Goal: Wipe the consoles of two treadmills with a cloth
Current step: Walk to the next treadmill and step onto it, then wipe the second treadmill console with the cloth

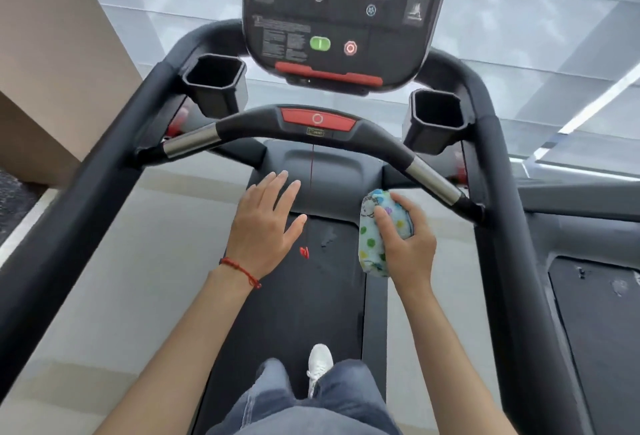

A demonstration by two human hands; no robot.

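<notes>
Here's the big black treadmill point(104, 192) with its curved grey-and-black handlebar point(311, 133) arching just beyond the fingertips, and the dark button-covered console panel point(339, 11) up above, well clear of both hands. The right hand point(405, 244) has its fingers curled round a bunched white cloth with coloured dots point(375, 233), thumb pressed across it. The left hand point(266, 226) floats beside it, fingers spread wide, holding nothing. A thin red safety cord point(311, 171) dangles between the two hands. Looks like the approach step: next, the cloth must rise over the handlebar onto the console face
</notes>
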